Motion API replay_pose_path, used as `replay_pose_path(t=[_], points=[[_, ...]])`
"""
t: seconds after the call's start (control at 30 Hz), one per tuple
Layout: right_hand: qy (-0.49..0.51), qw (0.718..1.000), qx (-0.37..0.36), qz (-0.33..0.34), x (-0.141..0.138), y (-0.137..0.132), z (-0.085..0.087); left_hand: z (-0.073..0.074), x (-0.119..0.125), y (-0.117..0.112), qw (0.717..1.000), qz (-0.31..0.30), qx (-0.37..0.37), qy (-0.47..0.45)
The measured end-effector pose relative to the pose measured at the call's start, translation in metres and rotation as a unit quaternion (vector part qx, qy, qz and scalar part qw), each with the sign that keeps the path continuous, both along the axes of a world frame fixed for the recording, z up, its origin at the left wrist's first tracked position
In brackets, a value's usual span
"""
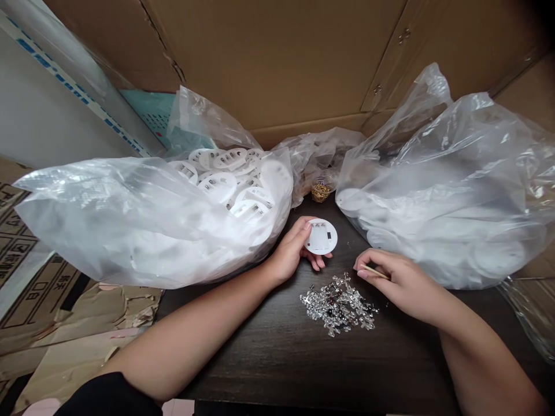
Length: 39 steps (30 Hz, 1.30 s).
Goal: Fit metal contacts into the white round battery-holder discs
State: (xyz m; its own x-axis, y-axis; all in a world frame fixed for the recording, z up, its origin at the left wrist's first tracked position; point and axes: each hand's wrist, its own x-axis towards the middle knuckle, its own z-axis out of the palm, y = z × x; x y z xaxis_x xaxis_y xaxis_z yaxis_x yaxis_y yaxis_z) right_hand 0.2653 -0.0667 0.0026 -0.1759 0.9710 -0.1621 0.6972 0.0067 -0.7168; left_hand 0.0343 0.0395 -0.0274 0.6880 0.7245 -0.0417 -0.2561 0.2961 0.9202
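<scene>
My left hand grips a round white plastic disc by its left edge. The disc has a row of small metal parts along its top and a dark rectangular slot. My right hand pinches a thin wooden stick between thumb and fingers, a little to the right of the disc and apart from it. Just below both hands, a loose pile of small shiny metal pieces lies on the dark table. What sits at the stick's tip, if anything, is too small to tell.
A clear plastic bag full of similar white discs stands at left. Another bag with white round parts stands at right. Between them is a small bundle of gold-coloured pieces. A cardboard wall closes off the back of the dark table.
</scene>
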Motion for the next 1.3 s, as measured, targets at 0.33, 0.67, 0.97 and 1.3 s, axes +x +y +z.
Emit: replay_pose_path(t=[0.33,0.67,0.97,1.3], points=[[0.479,0.865,-0.116,-0.096,-0.016,-0.005,0.003,0.003,0.000,0.000,1.000,0.001,-0.001,0.001],[0.531,0.827,-0.118,-0.144,-0.023,-0.007,0.010,0.005,0.000,0.000,1.000,-0.001,-0.002,0.016],[0.492,0.845,-0.085,-0.191,-0.025,-0.001,0.005,0.008,0.001,-0.001,1.000,0.001,0.003,0.018],[0.462,0.854,-0.037,-0.235,-0.023,0.005,-0.003,0.002,0.001,0.000,1.000,-0.009,0.004,0.008]])
